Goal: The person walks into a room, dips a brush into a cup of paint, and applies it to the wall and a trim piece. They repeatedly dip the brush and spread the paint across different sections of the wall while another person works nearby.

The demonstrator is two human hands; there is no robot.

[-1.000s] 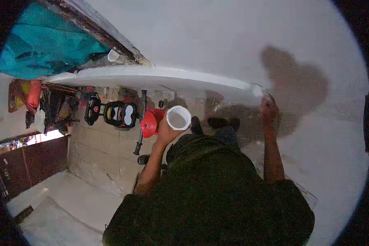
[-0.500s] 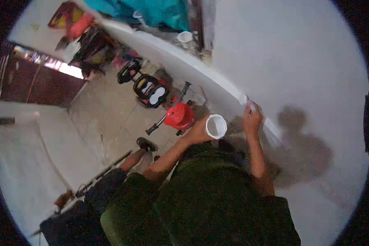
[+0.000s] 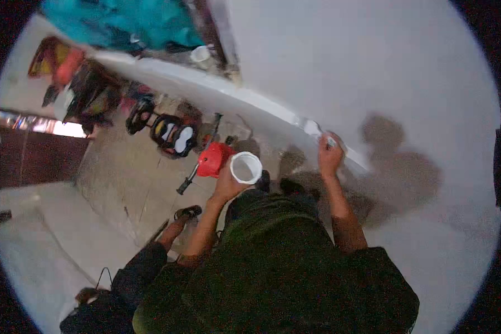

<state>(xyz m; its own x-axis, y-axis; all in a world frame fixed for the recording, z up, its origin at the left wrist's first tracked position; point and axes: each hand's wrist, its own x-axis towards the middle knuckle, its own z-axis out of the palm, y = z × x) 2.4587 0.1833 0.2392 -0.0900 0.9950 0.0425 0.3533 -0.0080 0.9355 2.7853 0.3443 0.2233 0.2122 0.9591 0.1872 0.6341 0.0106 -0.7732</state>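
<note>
My left hand [image 3: 226, 185] is closed around a white cup [image 3: 246, 168], its open mouth facing up; what lies inside is hard to make out. Off to the right, my right hand [image 3: 330, 158] grips a paintbrush [image 3: 313, 128] with white-coated bristles. The brush head rests against the white ledge [image 3: 261, 101] that runs along the wall. My fingers cover most of the brush handle.
A red ride-on toy [image 3: 215, 160] with handlebars stands on the tiled floor, near a black toy [image 3: 172, 136]. Another white cup [image 3: 200, 54] sits by a teal cloth [image 3: 122, 25]. Another person's sandalled foot [image 3: 187, 212] is at lower left.
My view has shifted, so the toys and ledge appear farther left. The brush head, barely visible before, now shows against the ledge. The cup stays in my left hand.
</note>
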